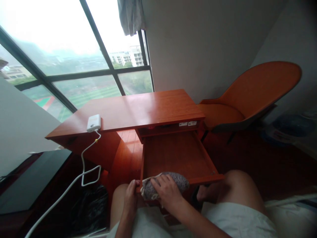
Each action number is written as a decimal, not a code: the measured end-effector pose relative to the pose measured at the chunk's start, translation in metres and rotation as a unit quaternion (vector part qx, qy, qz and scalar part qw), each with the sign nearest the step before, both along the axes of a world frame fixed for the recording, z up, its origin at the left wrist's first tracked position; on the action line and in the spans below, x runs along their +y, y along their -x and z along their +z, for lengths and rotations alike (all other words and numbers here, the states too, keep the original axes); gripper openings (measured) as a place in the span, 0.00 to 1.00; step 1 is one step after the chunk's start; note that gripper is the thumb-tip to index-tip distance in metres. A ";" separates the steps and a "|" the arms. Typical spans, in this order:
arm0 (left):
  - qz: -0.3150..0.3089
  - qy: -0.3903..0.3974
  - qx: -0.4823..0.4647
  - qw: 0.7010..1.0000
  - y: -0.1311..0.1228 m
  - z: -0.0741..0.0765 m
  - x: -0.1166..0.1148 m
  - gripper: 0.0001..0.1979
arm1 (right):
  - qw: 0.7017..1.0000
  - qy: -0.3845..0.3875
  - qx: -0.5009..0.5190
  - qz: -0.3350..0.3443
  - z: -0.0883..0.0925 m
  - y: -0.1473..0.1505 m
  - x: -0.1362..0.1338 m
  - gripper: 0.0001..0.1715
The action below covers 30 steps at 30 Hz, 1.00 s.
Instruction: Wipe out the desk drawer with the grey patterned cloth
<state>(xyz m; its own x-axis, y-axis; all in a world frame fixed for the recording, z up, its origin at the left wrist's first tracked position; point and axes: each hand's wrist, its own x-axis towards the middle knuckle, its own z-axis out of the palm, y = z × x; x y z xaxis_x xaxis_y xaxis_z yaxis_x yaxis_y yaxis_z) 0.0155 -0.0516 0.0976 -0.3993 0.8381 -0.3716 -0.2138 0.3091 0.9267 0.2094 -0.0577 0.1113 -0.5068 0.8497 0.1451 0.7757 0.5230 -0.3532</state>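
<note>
A wooden drawer [173, 155] is pulled out of the reddish desk [138, 110], its inside bare. My right hand [167, 190] is wrapped over a grey fuzzy cloth [182, 181] with pale edging, which lies over the drawer's front edge. My left hand [132, 195] is at the drawer's front left corner, its fingers bent against the wood. Part of the front panel is hidden by the cloth and my right hand.
A white charger [94, 123] with a white cable [64, 193] sits on the desk's left side. An orange chair [257, 92] stands at the right. My knees flank the drawer. A black bag [91, 210] lies at lower left.
</note>
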 end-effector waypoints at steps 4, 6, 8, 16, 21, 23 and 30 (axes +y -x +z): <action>-0.037 -0.046 0.065 0.996 0.002 0.000 -0.002 0.16 | 1.000 -0.014 -0.003 -0.025 -0.011 -0.059 -0.008 0.42; -0.047 -0.056 0.081 0.994 0.002 -0.001 -0.002 0.15 | 0.998 -0.045 -0.004 -0.037 -0.015 -0.089 -0.012 0.42; -0.051 -0.056 0.084 0.994 0.002 -0.002 -0.002 0.15 | 0.995 -0.088 -0.012 -0.052 -0.018 -0.117 -0.014 0.39; -0.062 -0.060 0.116 0.989 -0.003 0.000 -0.004 0.15 | 0.988 -0.090 -0.044 -0.120 -0.023 -0.183 -0.021 0.41; -0.052 -0.062 0.152 0.985 -0.006 0.001 -0.004 0.19 | 0.978 -0.100 -0.068 -0.169 -0.029 -0.189 -0.021 0.39; -0.042 -0.067 0.162 0.984 -0.006 -0.001 -0.002 0.20 | 0.970 -0.118 -0.074 -0.197 -0.030 -0.190 -0.019 0.36; -0.037 -0.070 0.124 0.989 -0.008 -0.007 0.007 0.22 | 0.939 -0.159 -0.070 -0.296 -0.037 -0.200 -0.010 0.30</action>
<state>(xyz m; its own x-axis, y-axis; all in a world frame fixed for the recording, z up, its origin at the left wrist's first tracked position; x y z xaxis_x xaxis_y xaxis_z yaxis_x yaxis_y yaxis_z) 0.0233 -0.0442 0.0909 -0.3991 0.9049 -0.1477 0.0434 0.1796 0.9828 0.4094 -0.0672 0.0740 0.0075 0.9135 0.4067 0.9911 0.0472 -0.1242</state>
